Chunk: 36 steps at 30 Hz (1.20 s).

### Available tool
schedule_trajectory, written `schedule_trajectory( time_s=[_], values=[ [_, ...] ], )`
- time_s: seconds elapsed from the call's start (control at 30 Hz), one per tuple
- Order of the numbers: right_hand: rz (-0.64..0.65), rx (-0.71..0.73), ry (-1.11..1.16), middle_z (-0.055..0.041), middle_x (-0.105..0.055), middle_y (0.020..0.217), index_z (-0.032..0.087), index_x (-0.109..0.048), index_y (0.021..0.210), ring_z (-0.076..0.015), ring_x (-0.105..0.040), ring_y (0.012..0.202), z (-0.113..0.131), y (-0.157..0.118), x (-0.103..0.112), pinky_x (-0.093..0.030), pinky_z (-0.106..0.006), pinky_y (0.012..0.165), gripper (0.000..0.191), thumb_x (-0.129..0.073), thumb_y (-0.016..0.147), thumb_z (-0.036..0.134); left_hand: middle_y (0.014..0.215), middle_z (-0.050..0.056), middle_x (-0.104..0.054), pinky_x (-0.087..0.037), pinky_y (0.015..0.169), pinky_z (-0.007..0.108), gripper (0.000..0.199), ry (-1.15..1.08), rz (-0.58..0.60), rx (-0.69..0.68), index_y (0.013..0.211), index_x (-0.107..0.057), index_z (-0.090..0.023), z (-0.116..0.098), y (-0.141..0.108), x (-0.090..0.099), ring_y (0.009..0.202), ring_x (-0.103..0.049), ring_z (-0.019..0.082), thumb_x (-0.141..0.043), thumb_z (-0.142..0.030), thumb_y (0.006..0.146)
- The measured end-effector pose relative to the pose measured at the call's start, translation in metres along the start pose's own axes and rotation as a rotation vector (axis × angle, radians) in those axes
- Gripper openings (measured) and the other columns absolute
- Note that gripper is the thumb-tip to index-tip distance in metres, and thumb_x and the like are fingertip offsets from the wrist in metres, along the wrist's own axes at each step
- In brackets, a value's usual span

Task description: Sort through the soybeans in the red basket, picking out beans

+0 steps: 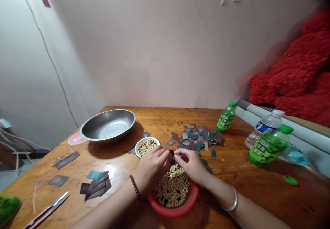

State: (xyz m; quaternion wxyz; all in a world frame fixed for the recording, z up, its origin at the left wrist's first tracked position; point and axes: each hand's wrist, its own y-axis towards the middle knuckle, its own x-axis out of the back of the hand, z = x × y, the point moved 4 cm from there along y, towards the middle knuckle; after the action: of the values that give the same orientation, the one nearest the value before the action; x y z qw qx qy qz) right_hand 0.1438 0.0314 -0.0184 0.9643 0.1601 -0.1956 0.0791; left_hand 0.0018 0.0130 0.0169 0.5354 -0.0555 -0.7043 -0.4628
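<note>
We look down on a wooden table (157, 122) set against a pink wall (154, 50), with a heap of red fluffy fabric (291, 71) at the far right. On the table sit a steel basin (107, 125), a white bowl (146, 147), a pile of small cards (198, 138), scissors (46, 210), two green bottles (226, 117) (268, 148) and a water bottle (266, 127). The green labels show a red oval and characters too small for us to read.

Over a red bowl (190, 196) heaped with pale and black beans (172, 187), the left hand (152, 167) and right hand (193, 167) meet, their fingertips (165, 152) pinching a small dark piece (172, 156) from both sides. It is mostly hidden, so we can't say exactly what it is.
</note>
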Motion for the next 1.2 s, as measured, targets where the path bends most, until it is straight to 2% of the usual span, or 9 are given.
schedule_trajectory(
  time_s=[0.2, 0.53, 0.77, 0.97, 1.2],
  values=[
    [0.006, 0.018, -0.031, -0.0045, -0.067, 0.073, 0.015, -0.065, 0.086, -0.0153, -0.062, 0.062, -0.0025, -0.0006, -0.0006, -0.050, -0.024, 0.057, 0.019, -0.052, 0.081, 0.027, 0.068, -0.001, -0.057, -0.038, 0.058, 0.023, 0.005, -0.087, 0.054, 0.036, 0.074, -0.050, -0.018, 0.0023, -0.0020, -0.0038, 0.067, -0.047, 0.013, -0.053, -0.016, 0.078],
    [-0.013, -0.001, 0.002, -0.0055, -0.067, 0.072, 0.014, -0.064, 0.087, -0.0154, -0.062, 0.061, -0.0010, 0.0005, -0.0004, -0.049, -0.024, 0.055, 0.020, -0.051, 0.081, 0.028, 0.067, -0.001, -0.057, -0.035, 0.057, 0.024, 0.005, -0.014, 0.055, 0.056, 0.076, -0.050, -0.018, 0.0049, -0.0014, -0.0048, 0.069, -0.047, 0.014, -0.049, -0.017, 0.081],
    [-0.020, 0.012, -0.036, -0.0047, -0.067, 0.072, 0.015, -0.065, 0.086, -0.0151, -0.062, 0.060, -0.0006, -0.0004, 0.0009, -0.049, -0.024, 0.057, 0.019, -0.052, 0.081, 0.027, 0.068, -0.001, -0.057, -0.036, 0.057, 0.024, 0.008, 0.016, 0.069, 0.038, 0.074, -0.049, -0.018, 0.0051, -0.0016, -0.0080, 0.069, -0.047, 0.014, -0.048, -0.018, 0.082],
    [0.008, 0.003, -0.013, -0.0048, -0.068, 0.073, 0.015, -0.066, 0.091, -0.0150, -0.062, 0.060, -0.0014, -0.0010, -0.0007, -0.049, -0.024, 0.056, 0.021, -0.052, 0.081, 0.027, 0.069, -0.002, -0.058, -0.037, 0.057, 0.024, 0.008, 0.000, 0.045, -0.017, 0.073, -0.049, -0.018, 0.0019, 0.0001, -0.0041, 0.067, -0.048, 0.013, -0.050, -0.018, 0.080],
    [0.013, 0.017, -0.049, -0.0043, -0.067, 0.071, 0.014, -0.067, 0.090, -0.0145, -0.061, 0.060, -0.0001, -0.0015, -0.0006, -0.048, -0.024, 0.057, 0.022, -0.051, 0.082, 0.027, 0.067, -0.002, -0.058, -0.037, 0.056, 0.023, 0.009, 0.022, 0.029, -0.021, 0.072, -0.050, -0.018, 0.0000, -0.0007, -0.0020, 0.065, -0.049, 0.012, -0.050, -0.018, 0.080]
  ],
)
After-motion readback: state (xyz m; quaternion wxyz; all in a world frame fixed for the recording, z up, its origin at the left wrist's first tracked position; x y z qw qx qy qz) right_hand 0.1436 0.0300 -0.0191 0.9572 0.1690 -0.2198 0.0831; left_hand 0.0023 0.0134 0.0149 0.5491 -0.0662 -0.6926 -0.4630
